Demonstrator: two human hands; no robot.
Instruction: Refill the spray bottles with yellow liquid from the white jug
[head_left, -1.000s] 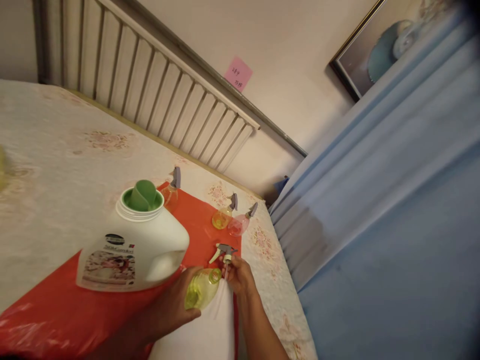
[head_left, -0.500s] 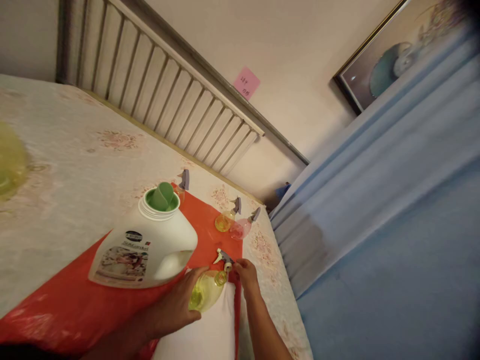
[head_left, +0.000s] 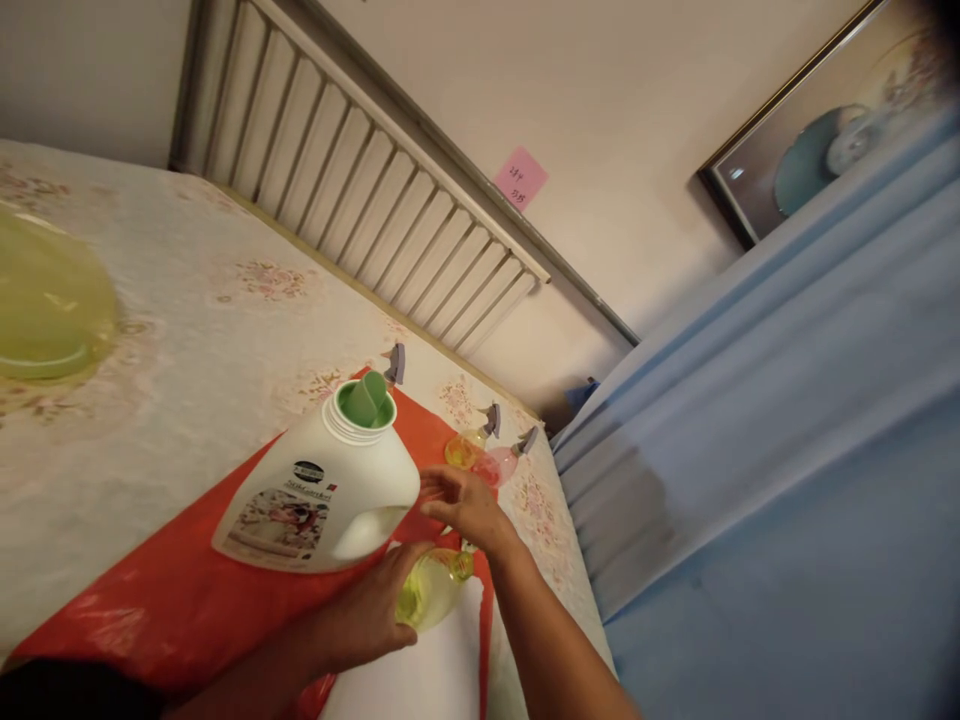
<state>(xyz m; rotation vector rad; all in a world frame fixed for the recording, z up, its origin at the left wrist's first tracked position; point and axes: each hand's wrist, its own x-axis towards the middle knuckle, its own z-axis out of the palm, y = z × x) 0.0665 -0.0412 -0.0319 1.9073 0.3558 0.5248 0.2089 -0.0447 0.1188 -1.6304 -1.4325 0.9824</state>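
Head view looks down on a bed (head_left: 150, 330) whose pale flowered cover carries a red plastic sheet (head_left: 180, 600), probably laid there to catch drips from the bottles standing on it. Left hand (head_left: 375, 615) is wrapped around the body of a small yellow spray bottle (head_left: 431, 590), which lies tilted with its neck (head_left: 463, 566) pointing away from the person, over the near edge of the red sheet and a white cloth (head_left: 420, 680); the grip pins it so that it cannot roll. I cannot tell whether a spray head sits on the neck, as the right wrist crosses it. Right hand (head_left: 461, 505) hovers just above and beyond the bottle, fingers (head_left: 435, 490) loosely spread and holding nothing that I can make out, close beside the hollow handle of a large white detergent jug (head_left: 322, 495). That jug stands with its cap off, so its green pouring spout (head_left: 365, 400) is exposed. Beyond it, 3 more small spray bottles stand upright with grey trigger heads fitted: 1 (head_left: 394, 364) mostly hidden behind the jug, an orange one (head_left: 466, 448) and a pink one (head_left: 504, 462) just beside each other near the far edge of the sheet. A yellow-green dish (head_left: 45, 310) lies well apart at the left, and a pink note (head_left: 520, 178) is stuck on the wall.
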